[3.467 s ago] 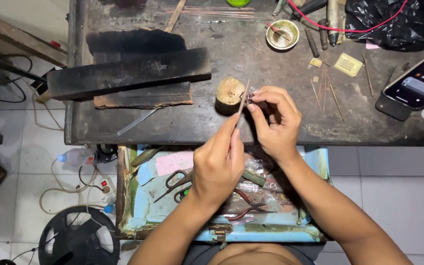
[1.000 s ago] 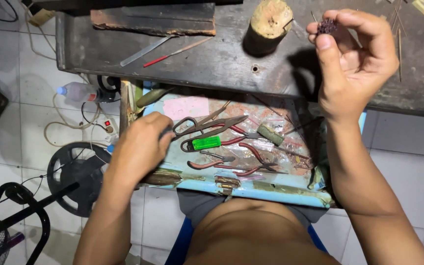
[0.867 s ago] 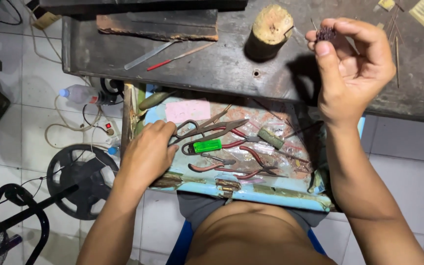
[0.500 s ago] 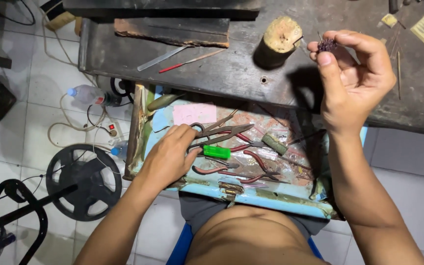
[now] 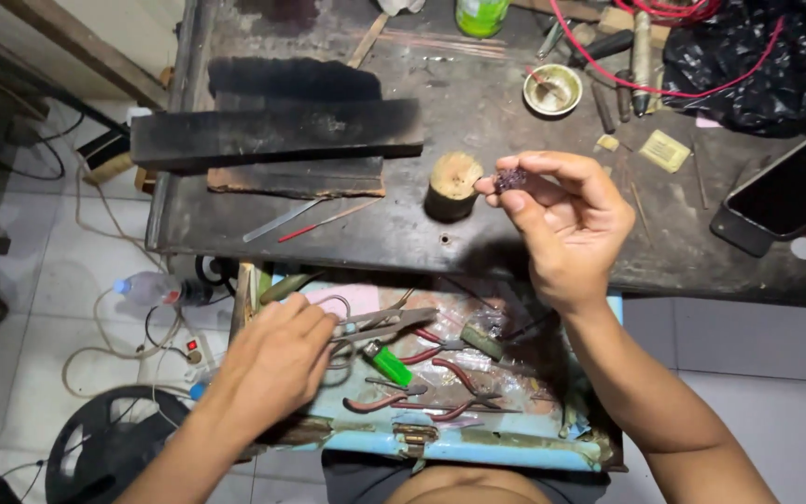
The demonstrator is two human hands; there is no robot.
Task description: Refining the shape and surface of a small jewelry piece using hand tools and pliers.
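Above the dark, scorched surface (image 5: pixel 552 224), the right hand (image 5: pixel 566 219) is pinching a small dark beaded piece (image 5: pixel 512 178) between thumb and fingertips, holding it up just beside the short wooden stump (image 5: pixel 451 185) standing on that surface. Down below, the left hand (image 5: pixel 272 359) is reaching into the light blue drawer (image 5: pixel 478 448) and resting on the handles of metal shears (image 5: pixel 380 325); its fingers are curled over them, but whether they are actually gripping is not clear. A green lighter (image 5: pixel 388 362), red-handled pliers (image 5: pixel 445 359) and other small tools are lying loosely just beside the shears.

The two hands are working well apart, and that is likely the main risk. With the left hand rummaging low down, the beaded piece is being held by fingertips alone, in the air; a slight loosening could let it drop onto the cluttered surface or into the drawer, where it would be hard to find among the tools. The shears are also lying tangled with the pliers, so lifting them carelessly could drag neighbouring tools out or snag them against the drawer's edge.
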